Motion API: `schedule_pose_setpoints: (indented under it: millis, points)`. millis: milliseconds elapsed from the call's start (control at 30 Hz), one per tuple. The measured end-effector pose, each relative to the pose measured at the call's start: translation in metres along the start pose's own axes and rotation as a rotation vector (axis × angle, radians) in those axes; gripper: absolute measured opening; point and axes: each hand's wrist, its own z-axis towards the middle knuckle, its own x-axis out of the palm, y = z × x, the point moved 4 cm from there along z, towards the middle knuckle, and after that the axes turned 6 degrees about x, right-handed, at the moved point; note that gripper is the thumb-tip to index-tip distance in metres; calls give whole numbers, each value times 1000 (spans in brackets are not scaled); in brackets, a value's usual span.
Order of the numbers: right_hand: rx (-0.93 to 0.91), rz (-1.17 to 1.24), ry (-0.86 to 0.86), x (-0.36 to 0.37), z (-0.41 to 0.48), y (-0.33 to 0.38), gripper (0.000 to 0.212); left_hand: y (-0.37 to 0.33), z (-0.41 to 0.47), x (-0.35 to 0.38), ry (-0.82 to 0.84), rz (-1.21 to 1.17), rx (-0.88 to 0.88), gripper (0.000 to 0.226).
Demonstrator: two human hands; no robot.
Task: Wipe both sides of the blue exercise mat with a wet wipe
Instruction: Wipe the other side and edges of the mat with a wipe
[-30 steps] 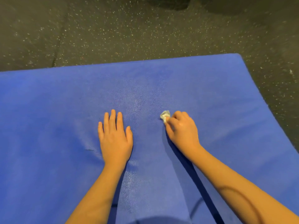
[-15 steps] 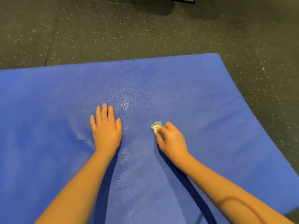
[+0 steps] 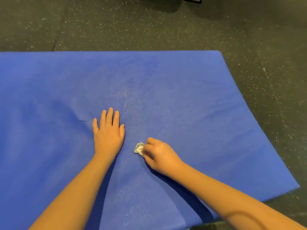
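Observation:
The blue exercise mat (image 3: 191, 100) lies flat on the floor and fills most of the view. My left hand (image 3: 108, 135) rests palm-down on it with straight fingers, near the middle. Just to its right my right hand (image 3: 159, 155) grips a small crumpled white wet wipe (image 3: 139, 147) and presses it against the mat. A faint damp sheen runs along the mat between and beyond the two hands.
Dark speckled rubber floor (image 3: 149, 27) surrounds the mat at the back and right. A dark object (image 3: 189, 0) pokes in at the top edge. The mat's right corner (image 3: 295, 186) ends near the lower right.
My right hand has dragged the wipe toward me over the mat. My left hand stays flat on the mat. The camera has tilted up slightly, showing more floor.

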Motion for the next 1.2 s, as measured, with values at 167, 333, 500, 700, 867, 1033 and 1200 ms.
schedule_pose_setpoints:
  millis: [167,333,500,700,867,1033,1200]
  points:
    - [241,-56,-214,-15,12,-34,27,-9,-5,-10,124,0,-69,54]
    - [156,-30,-277,-12,-4,-3,20,-16,-52,-5,96,-51,-26,56]
    - [33,-133,-47,-5,-35,-3,28,-18,-55,-3,47,-43,-43,55]
    - [258,-36,-266,-15,-44,-14,29,-31,-59,-9,172,-26,-133,59]
    - [55,21,28,-21,-79,1,20,-45,-81,2,98,-16,-107,68]
    - [278,-59,-267,-38,-84,-27,26,-47,-79,6,102,-19,-102,68]
    - [40,56,-1,-30,-121,7,24,-46,-81,3,83,-6,-99,67]
